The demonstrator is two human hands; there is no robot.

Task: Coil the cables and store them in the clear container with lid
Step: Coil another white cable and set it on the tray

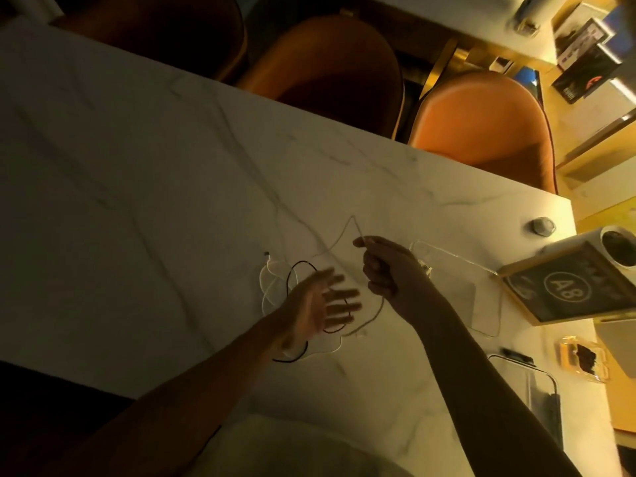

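Observation:
My right hand (385, 266) is closed on a pale cable (339, 235); the cable loops up past my fingers and trails down to the table by my wrist. My left hand (321, 306) hovers with its fingers spread and nothing in it, above a black cable (297, 270) and a white cable (266, 275) that lie tangled on the marble table (155, 184). A clear container (481, 297) lies flat just right of my right hand. A second clear container (540, 394) sits near the table's right edge.
Three orange chairs (481, 122) stand along the far side of the table. At the right edge are a framed dark sign marked A8 (564, 287), a white cup (616, 247), a small round grey object (540, 227) and a small clear box with something dark in it (581, 359).

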